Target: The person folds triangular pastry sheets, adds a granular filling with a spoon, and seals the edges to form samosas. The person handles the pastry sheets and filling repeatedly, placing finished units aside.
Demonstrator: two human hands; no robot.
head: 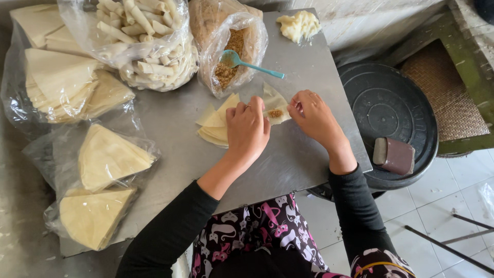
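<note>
My left hand (248, 128) and my right hand (311, 114) pinch the two ends of a thin pale pastry wrapper (278, 110) lying on the metal table (303, 67). A small heap of brown crumbly filling sits on the wrapper between the hands. Under my left hand lies a small stack of triangular wrappers (216, 123). Just beyond, an open plastic bag of the brown filling (231, 51) holds a teal spoon (249, 64), its handle pointing right.
A clear bag of finished rolled pastries (146, 44) stands at the back. Several bags of triangular wrappers (103, 154) lie at the left. A lump of pale paste (298, 24) sits at the far corner. Right of the table is a round black lid (386, 108) with a brown block on it.
</note>
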